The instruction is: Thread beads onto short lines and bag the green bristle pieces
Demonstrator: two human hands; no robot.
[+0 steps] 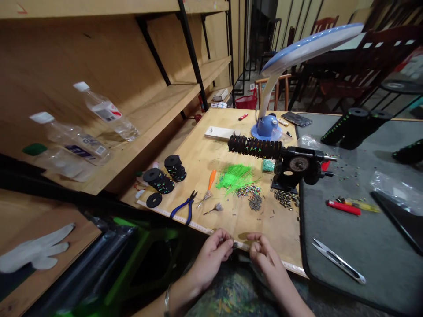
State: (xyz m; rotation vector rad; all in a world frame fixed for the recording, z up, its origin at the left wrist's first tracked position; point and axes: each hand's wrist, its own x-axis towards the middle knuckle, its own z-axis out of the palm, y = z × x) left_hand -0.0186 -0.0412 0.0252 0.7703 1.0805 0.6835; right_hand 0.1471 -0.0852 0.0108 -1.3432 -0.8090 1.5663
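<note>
Upright stacks of black round discs (161, 182): far left on the pale wooden table (198, 147).
Blue-handled metal pliers (185, 208): jaws parted, lying near the table's front edge.
Bare left hand (214, 248): thumb and forefinger pressed together, pinching a small dark piece (235, 244).
Piece: at those fingertips, between both hands, by the front edge; its shape is too small to tell.
Heap of bright green strands (235, 176): beyond the hands, touching multicoloured beads (248, 190).
Bare right hand (266, 255): fingers loosely curled; cannot tell whether they pinch anything.
Slim silver snips (340, 262): on the grey mat (330, 229).
</note>
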